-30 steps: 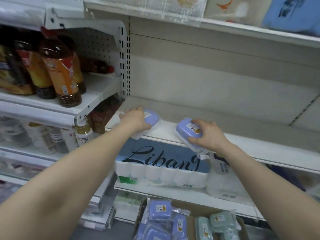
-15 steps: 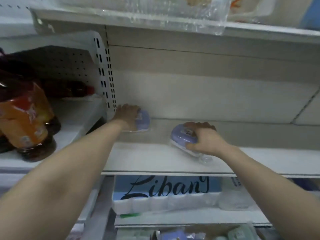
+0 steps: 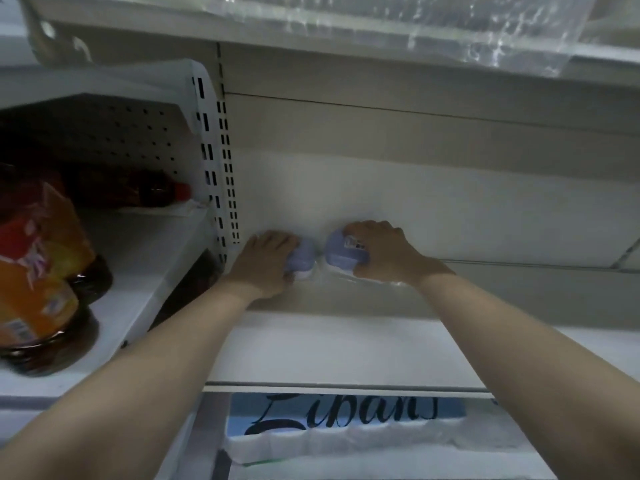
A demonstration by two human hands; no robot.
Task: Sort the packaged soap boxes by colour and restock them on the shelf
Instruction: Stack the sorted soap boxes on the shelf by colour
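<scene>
Two purple soap boxes in clear wrap sit side by side at the back left of the white shelf, against its rear wall. My left hand grips the left purple box, which is mostly covered by my fingers. My right hand grips the right purple box, whose white label faces up. The two boxes almost touch.
A perforated white upright bounds the shelf on the left. Beyond it stand dark sauce bottles with orange labels. A blue toilet paper pack lies on the shelf below. Clear plastic packaging overhangs the shelf above.
Both hands have pushed their purple boxes from the shelf's front to its back wall. The right box has moved left, close to the left one. The view has risen, hiding the carton below.
</scene>
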